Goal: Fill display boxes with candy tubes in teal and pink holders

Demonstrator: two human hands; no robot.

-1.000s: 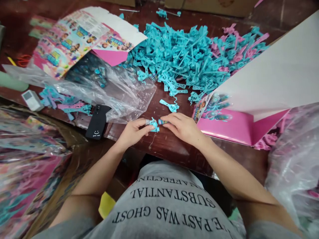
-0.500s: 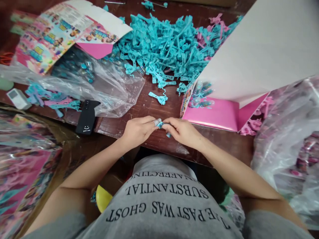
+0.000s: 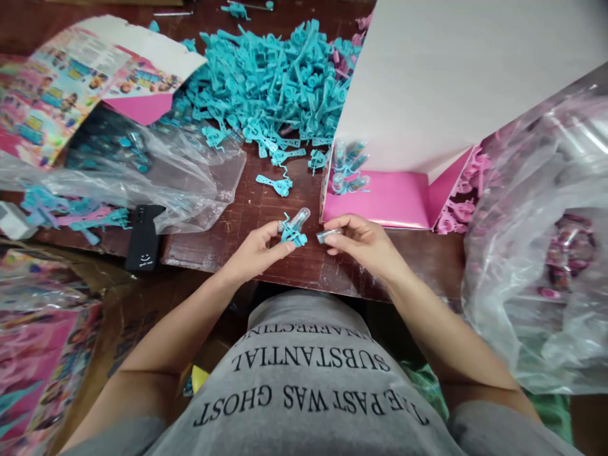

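My left hand (image 3: 256, 250) pinches a small teal plastic toy part (image 3: 291, 231) with a clear capsule-like tip, held just above the brown table's near edge (image 3: 266, 266). My right hand (image 3: 363, 244) is a little to its right, its fingers closed on a small clear, silvery piece (image 3: 327, 235). The two pieces are apart, a short gap between them. A big heap of teal plastic parts (image 3: 280, 88) lies farther back on the table. One loose teal part (image 3: 275, 183) lies between the heap and my hands.
An open pink box (image 3: 389, 199) with a raised white flap stands right of my hands, finished teal toys inside. A clear bag (image 3: 156, 164) and a black phone (image 3: 142, 237) lie to the left. A printed carton sits at the back left, another clear bag (image 3: 536, 240) on the right.
My hands were together on one piece; now they have drawn apart, the left keeping the teal part, the right a small clear piece. The view has swung right.
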